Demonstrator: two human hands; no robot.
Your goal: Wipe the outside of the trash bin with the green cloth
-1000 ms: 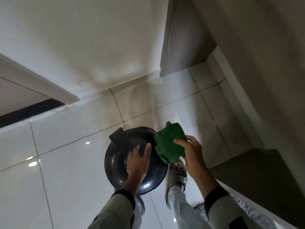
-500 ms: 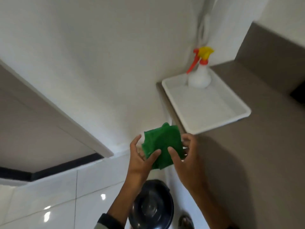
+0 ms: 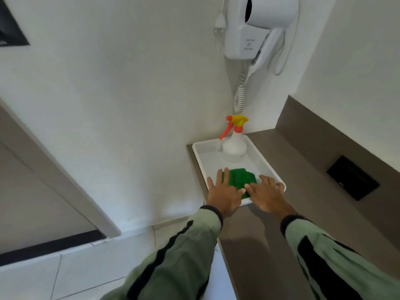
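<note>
The folded green cloth (image 3: 241,179) lies in the near end of a white tray (image 3: 207,158) on the brown counter. My left hand (image 3: 224,194) rests flat with spread fingers on the cloth's left edge. My right hand (image 3: 267,194) lies flat over its right edge, fingers apart. Neither hand grips the cloth. The trash bin is out of view.
A white spray bottle (image 3: 234,146) with an orange and yellow trigger stands at the tray's far end. A wall-mounted hair dryer (image 3: 257,27) with a coiled cord hangs above. The brown counter (image 3: 324,191) runs right; a black panel (image 3: 352,177) sits on its back wall. White floor tiles (image 3: 65,273) lie lower left.
The view rose from the bin on the floor to the counter. Both hands carried the cloth up and laid it in the tray, then flattened on it.
</note>
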